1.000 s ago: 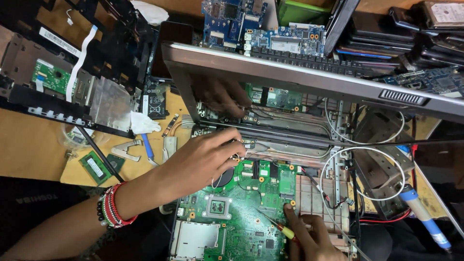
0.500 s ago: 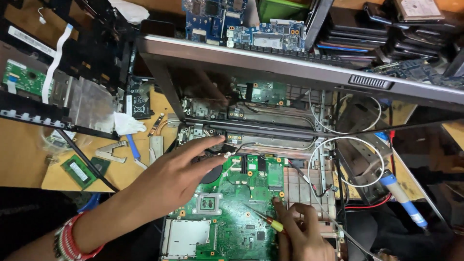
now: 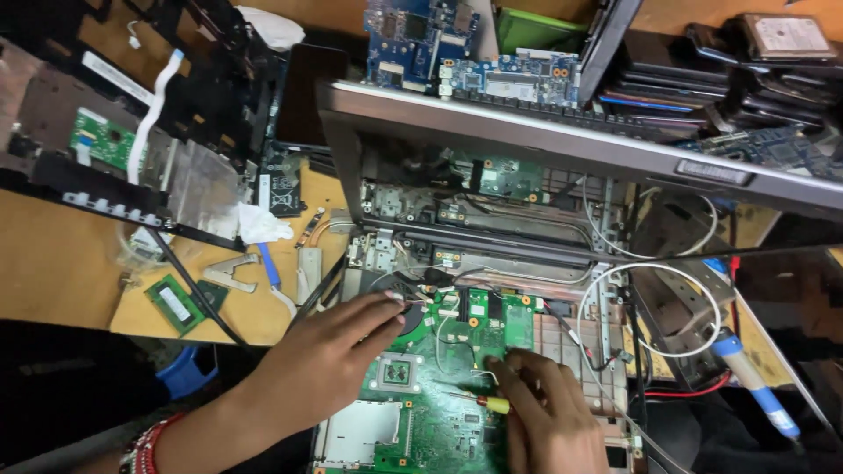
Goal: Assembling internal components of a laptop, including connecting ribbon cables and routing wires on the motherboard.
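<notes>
Head view, opened laptop on the wooden bench (image 3: 53, 263).

Labels and markings: a white rectangular sticker sat on the small green memory module (image 3: 176, 305), which lay flat at the bench's near edge, left of the laptop. A silver hard drive (image 3: 784, 35) with a pale label on its top rested on the dark stack at upper right. A white ribbon cable (image 3: 149, 118) ran down across the black chassis part at upper left. Print on all of these was too small to make out.

Green motherboard (image 3: 439, 386) lay inside the laptop base, below the raised, tilted screen frame (image 3: 544, 140).

Left hand (image 3: 329, 364): palm down, fingers extended and loosely spread, fingertips resting on the board's upper left edge, beside the dark round fan area. Nothing held.

Right hand (image 3: 549, 421): fingers curled around a small yellow-handled screwdriver (image 3: 487, 403), its thin shaft lying low across the board toward the left.

Blue-handled soldering iron (image 3: 755, 386) lay at right, well apart from both hands.
</notes>
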